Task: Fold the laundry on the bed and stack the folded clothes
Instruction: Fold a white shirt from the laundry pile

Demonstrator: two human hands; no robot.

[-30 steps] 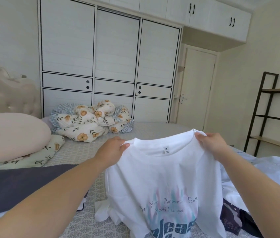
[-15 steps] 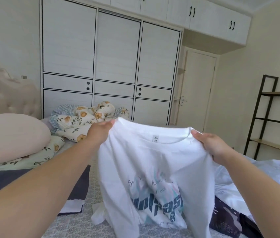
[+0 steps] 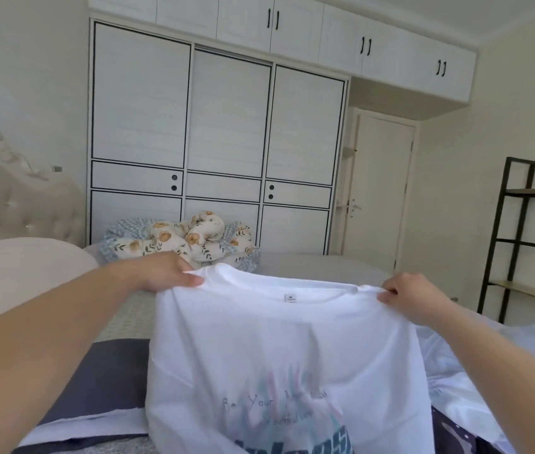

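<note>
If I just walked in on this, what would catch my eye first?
A white T-shirt held up front and centre, its print showing through, with the left hand and right hand gripping its shoulders. Behind it, a flowered quilt lies bunched at the bed's far edge, before a tall white wardrobe.
</note>
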